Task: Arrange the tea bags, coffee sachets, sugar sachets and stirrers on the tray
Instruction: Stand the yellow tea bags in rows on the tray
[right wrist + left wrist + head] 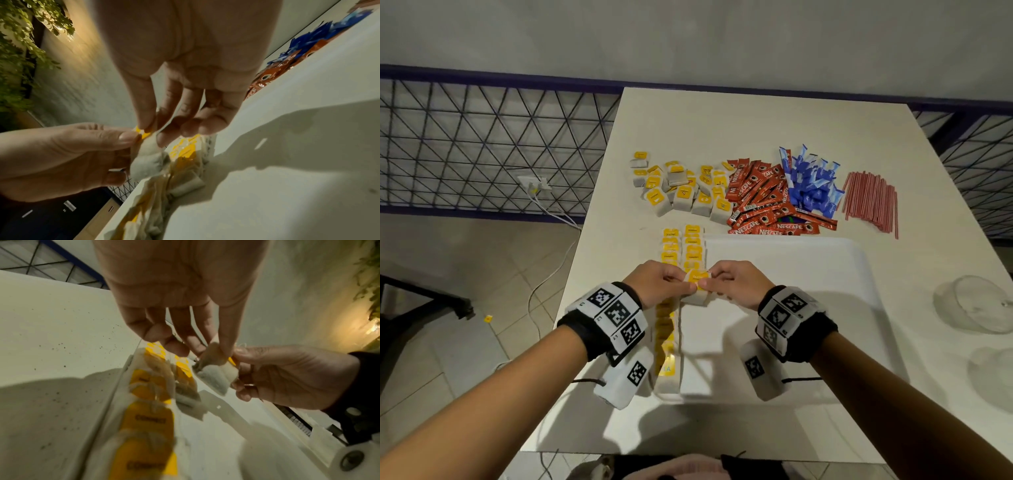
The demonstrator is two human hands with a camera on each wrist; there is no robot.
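Observation:
Both hands pinch one tea bag [698, 286] with a yellow tag above the left side of the white tray [808, 274]. My left hand [659, 282] pinches its left edge, my right hand [736, 282] its right edge and tag. The same tea bag [213, 374] [147, 160] shows in both wrist views. Two rows of tea bags [681, 246] lie along the tray's left edge. Behind the tray lie a loose pile of tea bags [681, 188], red coffee sachets [760, 198], blue sugar sachets [808, 181] and red stirrers [871, 202].
The white table [756, 120] stands against a wire railing [482, 144]. Two clear glass lids or bowls [972, 303] sit at the right edge. A small yellow tag [488, 319] lies on the tiled floor at the left, near a white cable [541, 284].

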